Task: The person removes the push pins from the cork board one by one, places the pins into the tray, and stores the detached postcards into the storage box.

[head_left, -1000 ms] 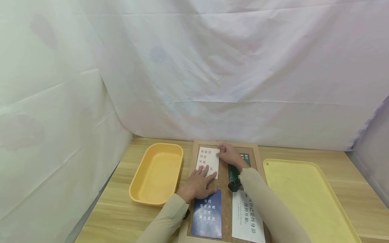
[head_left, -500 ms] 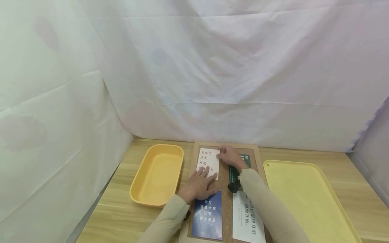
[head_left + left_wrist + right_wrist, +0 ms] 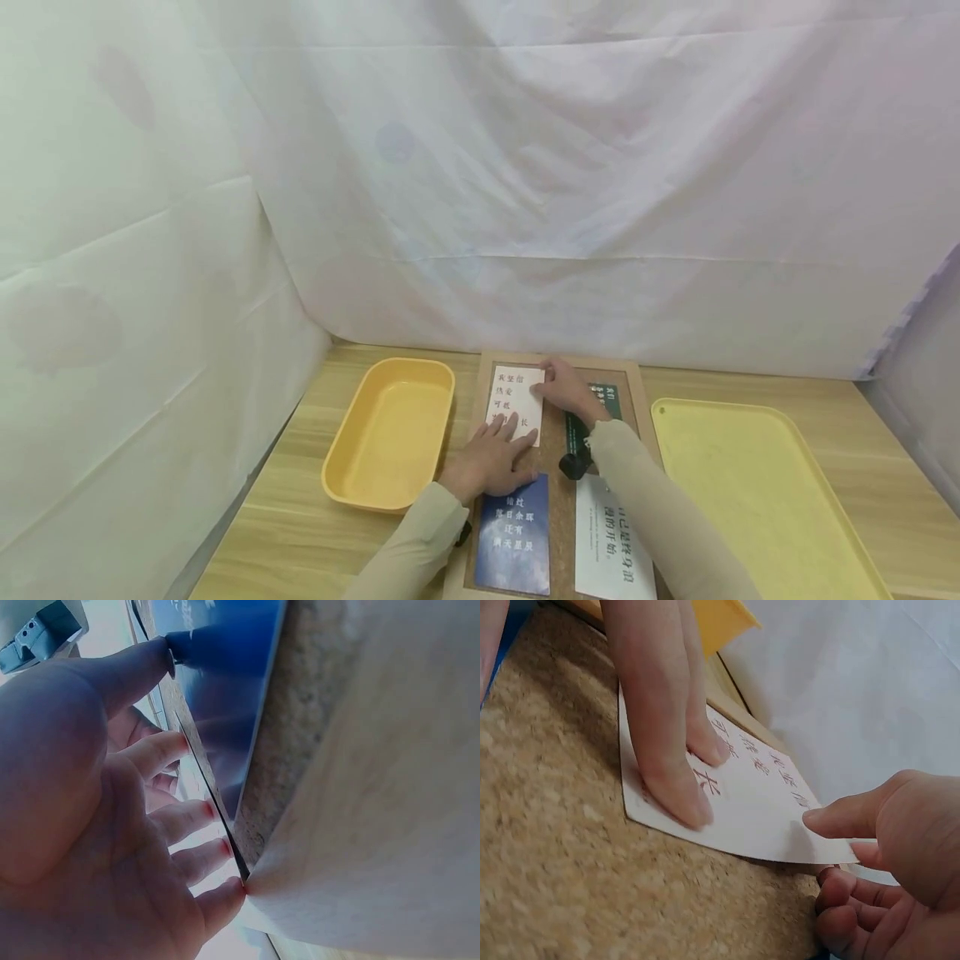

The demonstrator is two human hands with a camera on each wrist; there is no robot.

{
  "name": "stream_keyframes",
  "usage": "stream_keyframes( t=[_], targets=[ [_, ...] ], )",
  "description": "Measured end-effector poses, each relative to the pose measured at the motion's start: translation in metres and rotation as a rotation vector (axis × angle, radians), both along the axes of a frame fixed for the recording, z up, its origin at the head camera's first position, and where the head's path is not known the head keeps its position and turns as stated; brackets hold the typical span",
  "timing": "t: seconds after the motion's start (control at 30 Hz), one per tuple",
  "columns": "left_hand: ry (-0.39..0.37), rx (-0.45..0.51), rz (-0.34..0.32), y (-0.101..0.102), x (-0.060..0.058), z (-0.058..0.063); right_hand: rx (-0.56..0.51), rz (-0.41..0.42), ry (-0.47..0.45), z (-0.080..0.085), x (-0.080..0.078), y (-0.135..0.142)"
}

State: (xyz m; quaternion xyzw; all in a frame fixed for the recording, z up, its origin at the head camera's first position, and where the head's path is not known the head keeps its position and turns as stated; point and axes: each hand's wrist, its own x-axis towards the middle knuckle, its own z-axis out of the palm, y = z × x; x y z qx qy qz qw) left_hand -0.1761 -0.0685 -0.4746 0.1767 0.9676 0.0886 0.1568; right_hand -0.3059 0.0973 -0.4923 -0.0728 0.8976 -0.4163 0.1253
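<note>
A white card with rows of reddish characters lies at the upper left of a framed cork board. My left hand rests with spread, straight fingers on the card's lower part, its thumb by the top of a blue card. At the white card's upper right corner, my right hand pinches the edge. In the right wrist view, the right thumb lies on top of the card and the other fingers are under the corner, which bends up from the cork.
Partly under my right arm are a dark green card and a second white card, both on the board. A deep yellow-orange tray stands left, a flat yellow tray right. A pale curtain hangs behind the wooden table.
The whole scene sits slightly lower in the head view. Both hands keep their places on the white card, with the right thumb a little further over its face.
</note>
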Motion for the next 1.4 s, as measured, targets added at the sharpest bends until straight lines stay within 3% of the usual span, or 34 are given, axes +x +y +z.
stream_keyframes(
  t=[0.47, 0.73, 1.03, 1.4],
  targets=[
    [0.001, 0.019, -0.005, 0.001, 0.001, 0.0, -0.344, 0.027, -0.111, -0.015, 0.0, 0.001],
    [-0.016, 0.051, -0.003, -0.003, 0.001, 0.002, -0.288, 0.053, -0.033, -0.019, 0.001, -0.003],
    [0.012, 0.071, -0.001, -0.004, -0.001, 0.001, -0.22, 0.193, 0.07, -0.02, -0.001, 0.0],
    [0.077, 0.104, -0.002, -0.002, 0.0, -0.001, -0.184, 0.187, 0.081, -0.02, 0.002, 0.001]
  ],
)
